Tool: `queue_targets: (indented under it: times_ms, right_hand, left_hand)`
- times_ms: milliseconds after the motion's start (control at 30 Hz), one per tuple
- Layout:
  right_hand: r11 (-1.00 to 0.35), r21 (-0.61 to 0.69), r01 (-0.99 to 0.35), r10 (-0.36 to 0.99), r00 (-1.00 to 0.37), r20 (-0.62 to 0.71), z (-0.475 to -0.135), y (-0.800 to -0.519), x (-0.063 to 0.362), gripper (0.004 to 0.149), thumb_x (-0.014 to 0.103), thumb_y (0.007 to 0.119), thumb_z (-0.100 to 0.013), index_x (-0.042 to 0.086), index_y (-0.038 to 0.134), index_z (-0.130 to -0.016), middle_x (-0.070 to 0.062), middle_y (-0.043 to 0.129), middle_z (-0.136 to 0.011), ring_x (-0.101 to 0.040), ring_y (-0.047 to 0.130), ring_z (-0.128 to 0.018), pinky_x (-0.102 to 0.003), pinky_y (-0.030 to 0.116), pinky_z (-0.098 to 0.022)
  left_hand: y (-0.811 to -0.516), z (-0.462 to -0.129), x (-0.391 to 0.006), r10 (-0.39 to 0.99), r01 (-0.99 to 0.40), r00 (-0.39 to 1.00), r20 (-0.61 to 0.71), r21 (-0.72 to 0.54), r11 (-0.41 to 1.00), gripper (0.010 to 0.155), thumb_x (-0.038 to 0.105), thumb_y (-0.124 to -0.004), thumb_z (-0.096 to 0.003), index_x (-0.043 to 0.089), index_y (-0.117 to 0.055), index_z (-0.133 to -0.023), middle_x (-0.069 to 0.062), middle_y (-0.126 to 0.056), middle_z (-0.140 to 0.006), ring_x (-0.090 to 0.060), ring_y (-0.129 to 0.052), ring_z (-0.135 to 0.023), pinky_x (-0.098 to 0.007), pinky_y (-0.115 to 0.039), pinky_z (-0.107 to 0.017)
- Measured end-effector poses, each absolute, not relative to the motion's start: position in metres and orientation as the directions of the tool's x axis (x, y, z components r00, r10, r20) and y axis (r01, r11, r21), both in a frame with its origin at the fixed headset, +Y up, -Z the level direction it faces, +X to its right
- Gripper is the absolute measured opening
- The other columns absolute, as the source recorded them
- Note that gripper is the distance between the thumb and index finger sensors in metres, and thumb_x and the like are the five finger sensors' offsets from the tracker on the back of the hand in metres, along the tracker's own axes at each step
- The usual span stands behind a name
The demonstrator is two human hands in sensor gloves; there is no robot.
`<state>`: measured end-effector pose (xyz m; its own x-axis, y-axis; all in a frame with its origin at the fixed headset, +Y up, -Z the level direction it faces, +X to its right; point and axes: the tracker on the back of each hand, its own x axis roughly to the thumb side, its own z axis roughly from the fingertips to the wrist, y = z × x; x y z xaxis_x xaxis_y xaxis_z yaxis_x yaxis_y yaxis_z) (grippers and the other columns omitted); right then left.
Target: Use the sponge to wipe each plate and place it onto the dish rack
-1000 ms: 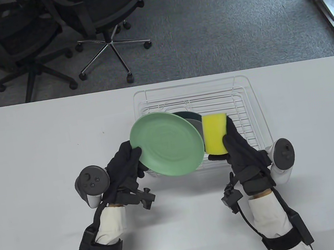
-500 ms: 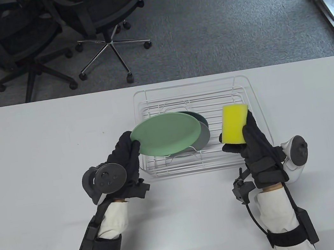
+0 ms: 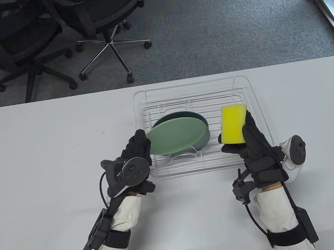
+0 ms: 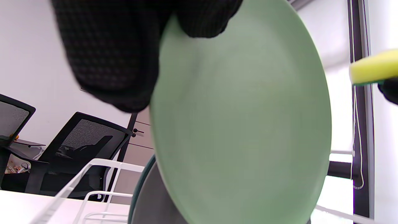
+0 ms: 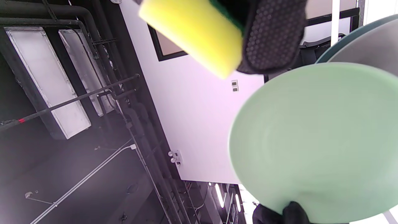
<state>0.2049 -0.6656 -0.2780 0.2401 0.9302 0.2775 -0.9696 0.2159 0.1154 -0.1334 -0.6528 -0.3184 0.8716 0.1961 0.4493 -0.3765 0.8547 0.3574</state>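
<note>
Though hidden overhead, gripping fingers (image 4: 199, 18) on plate (image 4: 242, 130)

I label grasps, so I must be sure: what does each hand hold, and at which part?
Left hand pinches the light green plate at its left rim. Right hand grips the yellow sponge by its lower end.

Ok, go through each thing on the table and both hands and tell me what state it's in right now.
Light green plate: gripped at its edge by the left hand, tilted over the rack.
Dark green plate: standing in the rack.
Grey plate: standing in the rack.
Sponge: held up above the rack, touching no plate.
Dish rack: on the table.
Left hand: grips the light green plate.
Right hand: holds the sponge.
</note>
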Motion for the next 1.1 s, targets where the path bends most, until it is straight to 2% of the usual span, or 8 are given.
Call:
queue_targets:
  times_ms: [333, 467, 667, 733, 867, 1100]
  right_hand:
    - [0.233, 0.123, -0.965, 0.931, 0.258, 0.258, -0.278, -0.666, 0.204, 0.059, 0.029, 0.048, -0.071, 0.002, 0.023, -0.117, -0.042, 0.057, -0.103, -0.050, 0.076, -0.080, -0.048, 0.077, -0.058]
    - [0.225, 0.130, -0.966, 0.935, 0.251, 0.252, -0.280, -0.667, 0.203, 0.059, 0.030, 0.051, -0.070, 0.003, 0.027, -0.117, -0.042, 0.058, -0.102, -0.050, 0.076, -0.080, -0.048, 0.077, -0.058]
    - [0.197, 0.131, -0.972, 0.942, 0.224, 0.250, -0.281, -0.668, 0.200, 0.060, 0.030, 0.054, -0.070, 0.001, 0.033, -0.117, -0.041, 0.060, -0.102, -0.050, 0.077, -0.079, -0.049, 0.077, -0.057]
    - [0.175, 0.129, -0.976, 0.946, 0.203, 0.251, -0.282, -0.668, 0.199, 0.061, 0.031, 0.055, -0.069, -0.003, 0.036, -0.116, -0.041, 0.060, -0.102, -0.050, 0.078, -0.079, -0.049, 0.077, -0.057]
    - [0.101, 0.121, -0.988, 0.959, 0.129, 0.252, -0.283, -0.668, 0.193, 0.061, 0.031, 0.059, -0.068, -0.004, 0.041, -0.115, -0.040, 0.062, -0.101, -0.050, 0.078, -0.078, -0.049, 0.078, -0.056]
    - [-0.187, 0.156, -0.970, 0.947, -0.136, 0.292, -0.282, -0.668, 0.173, 0.061, 0.031, 0.067, -0.064, -0.005, 0.052, -0.112, -0.040, 0.067, -0.098, -0.051, 0.081, -0.075, -0.051, 0.078, -0.054]
  left_hand:
    - [-0.670, -0.332, -0.110, 0.051, -0.202, 0.902, 0.428, 0.317, 0.927, 0.040, 0.017, -0.075, -0.0540, 0.000, -0.074, -0.090, -0.021, -0.097, -0.072, -0.035, -0.110, -0.046, -0.026, -0.103, -0.023]
    - [-0.676, -0.337, -0.103, 0.065, -0.191, 0.907, 0.417, 0.268, 0.944, 0.040, 0.016, -0.076, -0.0535, 0.001, -0.076, -0.091, -0.021, -0.098, -0.072, -0.037, -0.111, -0.046, -0.027, -0.103, -0.023]
    - [-0.691, -0.346, -0.105, 0.170, -0.255, 0.912, 0.373, 0.192, 0.948, 0.041, 0.017, -0.076, -0.0533, 0.003, -0.077, -0.092, -0.020, -0.099, -0.074, -0.039, -0.112, -0.046, -0.029, -0.104, -0.024]
    - [-0.695, -0.347, -0.106, 0.268, -0.344, 0.893, 0.362, 0.165, 0.924, 0.043, 0.014, -0.075, -0.0535, 0.001, -0.076, -0.094, -0.022, -0.099, -0.076, -0.043, -0.111, -0.049, -0.033, -0.104, -0.026]
    - [-0.697, -0.344, -0.120, 0.357, -0.422, 0.870, 0.339, 0.139, 0.896, 0.047, 0.015, -0.073, -0.0547, -0.002, -0.073, -0.098, -0.025, -0.097, -0.081, -0.043, -0.110, -0.055, -0.035, -0.102, -0.031]
    - [-0.683, -0.324, -0.162, 0.508, -0.586, 0.792, 0.340, 0.188, 0.788, 0.048, 0.019, -0.069, -0.0572, -0.004, -0.071, -0.099, -0.026, -0.093, -0.084, -0.040, -0.104, -0.062, -0.034, -0.098, -0.036]
